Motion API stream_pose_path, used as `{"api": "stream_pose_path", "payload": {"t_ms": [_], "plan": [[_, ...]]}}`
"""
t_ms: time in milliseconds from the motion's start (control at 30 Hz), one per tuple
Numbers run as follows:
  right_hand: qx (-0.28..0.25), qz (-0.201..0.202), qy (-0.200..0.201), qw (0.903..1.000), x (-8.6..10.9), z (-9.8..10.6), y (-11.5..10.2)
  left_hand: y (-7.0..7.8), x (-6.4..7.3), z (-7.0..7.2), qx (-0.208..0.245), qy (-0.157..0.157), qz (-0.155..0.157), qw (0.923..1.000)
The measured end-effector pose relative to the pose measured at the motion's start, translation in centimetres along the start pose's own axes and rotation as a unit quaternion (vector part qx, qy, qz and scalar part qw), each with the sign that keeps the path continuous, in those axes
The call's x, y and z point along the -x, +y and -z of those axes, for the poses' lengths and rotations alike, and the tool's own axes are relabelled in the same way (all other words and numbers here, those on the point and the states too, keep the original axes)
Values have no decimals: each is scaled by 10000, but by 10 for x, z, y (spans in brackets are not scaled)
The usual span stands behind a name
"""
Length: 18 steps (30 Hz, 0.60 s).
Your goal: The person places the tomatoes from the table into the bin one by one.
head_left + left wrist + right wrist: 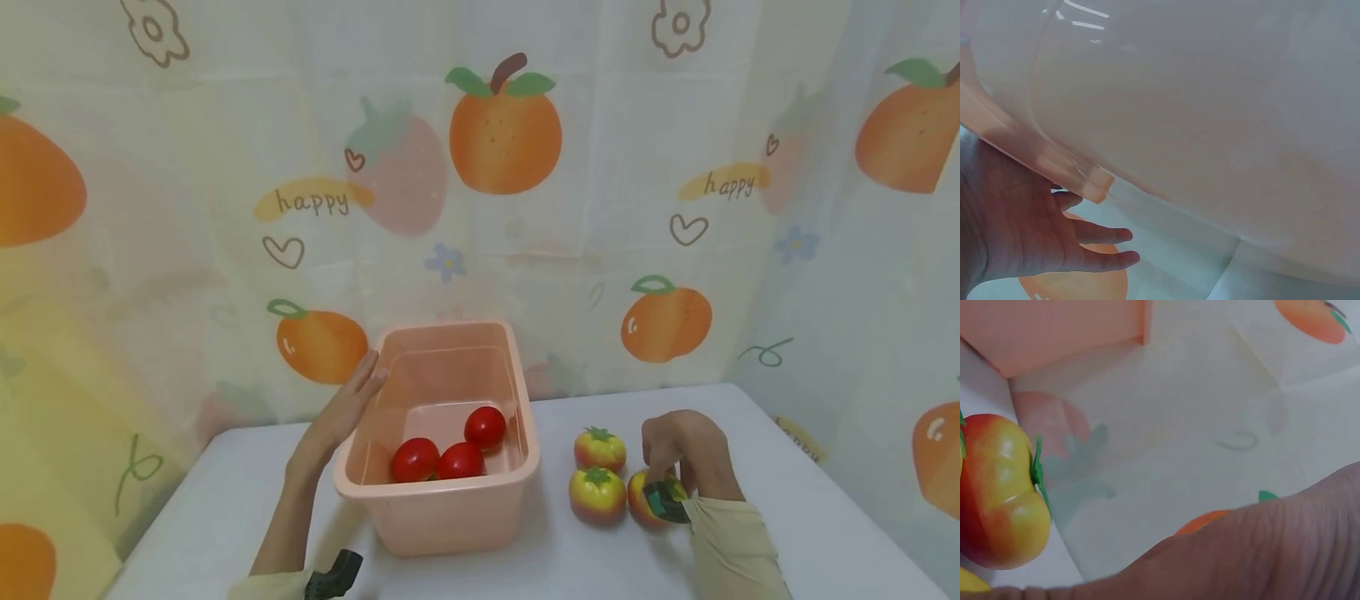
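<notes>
My left hand (pixel 345 412) rests along the left rim of a peach plastic bin (pixel 450 517), fingers straight. In the left wrist view its palm lies against the outside of the rim. Inside the bin, at the near end, are three red tomatoes (pixel 461 460). To the right of the bin, my right hand (pixel 690 450) reaches down with bent fingers onto a yellow-and-red tomato (pixel 639 498), its fingertips partly hidden by the wrist strap. Two similar tomatoes sit just left of it, a rear one (pixel 600 454) and a front one (pixel 597 500), both with green leafy tops.
The bin and fruit stand on a white table (pixel 555 575). A fruit-printed curtain (pixel 585 208) hangs directly behind the table and along its sides. Dark straps, one of them a left strap (pixel 335 575), sit at the sleeve cuffs.
</notes>
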State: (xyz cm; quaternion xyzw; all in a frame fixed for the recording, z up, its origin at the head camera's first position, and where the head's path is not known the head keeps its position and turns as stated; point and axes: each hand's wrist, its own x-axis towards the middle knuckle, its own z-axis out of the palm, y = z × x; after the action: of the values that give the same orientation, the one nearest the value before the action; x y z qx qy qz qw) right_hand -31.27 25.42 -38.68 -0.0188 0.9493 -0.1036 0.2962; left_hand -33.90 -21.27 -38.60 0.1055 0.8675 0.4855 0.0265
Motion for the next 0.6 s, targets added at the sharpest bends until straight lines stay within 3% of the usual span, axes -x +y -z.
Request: {"api": "stream_pose_path", "payload": {"t_ms": [233,433,600], "plan": [[39,28,261,9996,1,-5,8,-2,1,-2,92,16,-81,9999],[-784,-36,784,9938,12,2,17,-2,2,-3,98,31,-35,9999],[-1041,516,1292,9848,20,11,23,-2,2,-2,107,21,-48,9999]]}}
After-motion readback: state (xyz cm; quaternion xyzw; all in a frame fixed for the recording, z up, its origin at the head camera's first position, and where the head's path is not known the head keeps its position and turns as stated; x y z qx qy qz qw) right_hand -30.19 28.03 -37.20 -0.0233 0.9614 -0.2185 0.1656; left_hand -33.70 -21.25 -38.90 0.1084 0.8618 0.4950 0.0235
